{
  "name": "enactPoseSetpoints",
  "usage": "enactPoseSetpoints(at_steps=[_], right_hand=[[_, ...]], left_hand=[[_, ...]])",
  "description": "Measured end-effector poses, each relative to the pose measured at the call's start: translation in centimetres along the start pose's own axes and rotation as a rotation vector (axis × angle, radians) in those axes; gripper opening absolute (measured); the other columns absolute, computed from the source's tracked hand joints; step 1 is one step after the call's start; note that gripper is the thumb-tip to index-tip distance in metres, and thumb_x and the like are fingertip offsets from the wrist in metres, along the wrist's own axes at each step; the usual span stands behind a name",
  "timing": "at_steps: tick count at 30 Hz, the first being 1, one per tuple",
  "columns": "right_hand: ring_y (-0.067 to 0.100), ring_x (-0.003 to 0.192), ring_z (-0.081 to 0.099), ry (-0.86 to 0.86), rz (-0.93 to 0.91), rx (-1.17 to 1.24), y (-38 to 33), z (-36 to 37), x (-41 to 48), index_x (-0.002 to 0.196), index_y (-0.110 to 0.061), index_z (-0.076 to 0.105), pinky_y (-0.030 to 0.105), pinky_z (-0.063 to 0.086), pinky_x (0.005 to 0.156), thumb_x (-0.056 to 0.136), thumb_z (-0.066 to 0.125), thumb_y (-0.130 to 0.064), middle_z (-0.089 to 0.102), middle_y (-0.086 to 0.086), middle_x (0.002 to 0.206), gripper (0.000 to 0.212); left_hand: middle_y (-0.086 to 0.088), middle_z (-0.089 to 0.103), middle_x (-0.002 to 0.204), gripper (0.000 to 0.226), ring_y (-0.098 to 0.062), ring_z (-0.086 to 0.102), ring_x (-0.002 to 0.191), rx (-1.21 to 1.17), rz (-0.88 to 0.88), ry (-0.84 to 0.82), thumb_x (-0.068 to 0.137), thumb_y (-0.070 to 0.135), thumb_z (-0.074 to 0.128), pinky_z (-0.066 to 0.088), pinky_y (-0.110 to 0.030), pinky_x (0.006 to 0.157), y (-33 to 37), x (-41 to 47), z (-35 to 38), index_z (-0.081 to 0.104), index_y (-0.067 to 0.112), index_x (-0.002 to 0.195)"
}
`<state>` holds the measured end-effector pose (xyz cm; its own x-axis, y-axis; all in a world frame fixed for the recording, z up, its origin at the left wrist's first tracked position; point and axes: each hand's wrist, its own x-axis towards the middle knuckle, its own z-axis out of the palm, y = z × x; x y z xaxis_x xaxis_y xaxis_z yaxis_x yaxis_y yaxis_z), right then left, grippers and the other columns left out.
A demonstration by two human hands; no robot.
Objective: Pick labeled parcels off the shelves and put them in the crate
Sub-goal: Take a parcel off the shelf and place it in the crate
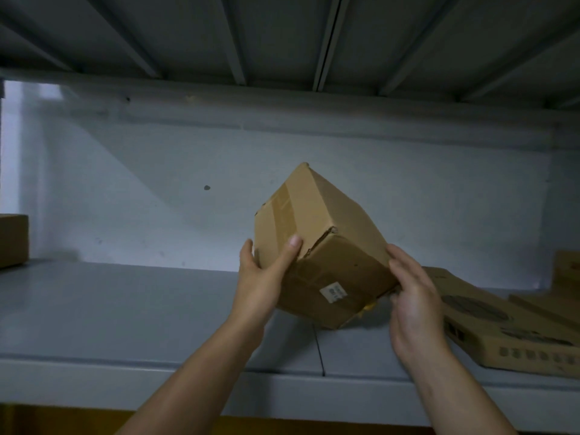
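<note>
A brown cardboard parcel (320, 243) is tilted up off the grey metal shelf (125, 315), with one low corner near the shelf surface. A small white label (333, 291) shows on its near face. My left hand (262, 277) grips the parcel's left edge, thumb behind and fingers on the front. My right hand (414, 299) holds the parcel's lower right corner. No crate is in view.
Flat printed cardboard boxes (502, 321) lie on the shelf at the right. Another brown box (12, 240) sits at the far left edge. The upper shelf's ribbed underside (282, 36) hangs overhead. A pale wall backs the shelf.
</note>
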<state>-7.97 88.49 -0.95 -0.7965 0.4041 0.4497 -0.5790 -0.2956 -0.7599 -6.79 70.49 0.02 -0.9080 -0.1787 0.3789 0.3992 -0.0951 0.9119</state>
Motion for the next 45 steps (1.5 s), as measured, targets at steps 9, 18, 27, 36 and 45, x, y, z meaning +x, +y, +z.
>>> enactPoseSetpoints(at_steps=[9,18,27,36,45], right_hand=[[0.000,0.109,0.058,-0.209,-0.237,-0.439,-2.2,1.8,-1.4,0.117,-0.034,0.065,0.017,0.047,0.084,0.101,0.048,-0.031,0.064,-0.012,0.119,0.023],[0.000,0.101,0.062,-0.240,-0.090,-0.319,-1.1,2.0,-1.5,0.125,-0.039,0.049,0.020,0.051,0.079,0.087,0.066,-0.042,0.063,-0.019,0.112,0.042],[0.013,0.115,0.061,-0.155,0.016,-0.152,-0.2,0.4,0.3,0.136,-0.030,0.051,0.033,0.047,0.098,0.089,0.066,-0.031,0.065,-0.008,0.124,0.050],[0.016,0.127,0.052,-0.110,-0.038,-0.158,0.7,-0.2,1.0,0.126,-0.043,0.055,0.039,0.041,0.109,0.089,0.066,-0.039,0.055,-0.004,0.139,0.039],[0.005,0.108,0.056,-0.111,-0.114,-0.408,0.4,-0.1,0.8,0.117,-0.033,0.065,0.024,0.046,0.086,0.100,0.050,-0.020,0.062,-0.009,0.123,0.026]], left_hand=[[0.001,0.040,0.148,0.094,-0.018,0.049,0.117,-0.217,0.053,0.049,0.076,0.032,0.078,0.039,-0.030,0.090,-0.2,0.1,-0.9,0.023,0.027,0.152],[0.023,0.051,0.131,0.054,0.010,0.053,0.114,-0.162,0.333,0.023,0.093,0.017,0.060,0.049,-0.018,0.092,-0.1,-1.0,0.5,0.041,0.035,0.140],[0.015,0.038,0.141,0.053,0.011,0.044,0.111,-0.001,0.182,-0.005,0.093,0.040,0.053,0.042,-0.001,0.070,-0.8,-0.5,-0.4,0.034,0.039,0.143],[0.000,0.038,0.151,0.119,-0.020,0.047,0.123,-0.090,-0.135,-0.077,0.058,0.065,0.072,0.037,-0.033,0.098,-1.8,0.8,-1.6,0.010,0.031,0.154],[0.011,0.053,0.133,0.070,-0.008,0.054,0.114,-0.251,0.114,0.056,0.086,0.011,0.069,0.046,-0.017,0.074,-2.1,1.7,-1.7,0.037,0.023,0.147]])
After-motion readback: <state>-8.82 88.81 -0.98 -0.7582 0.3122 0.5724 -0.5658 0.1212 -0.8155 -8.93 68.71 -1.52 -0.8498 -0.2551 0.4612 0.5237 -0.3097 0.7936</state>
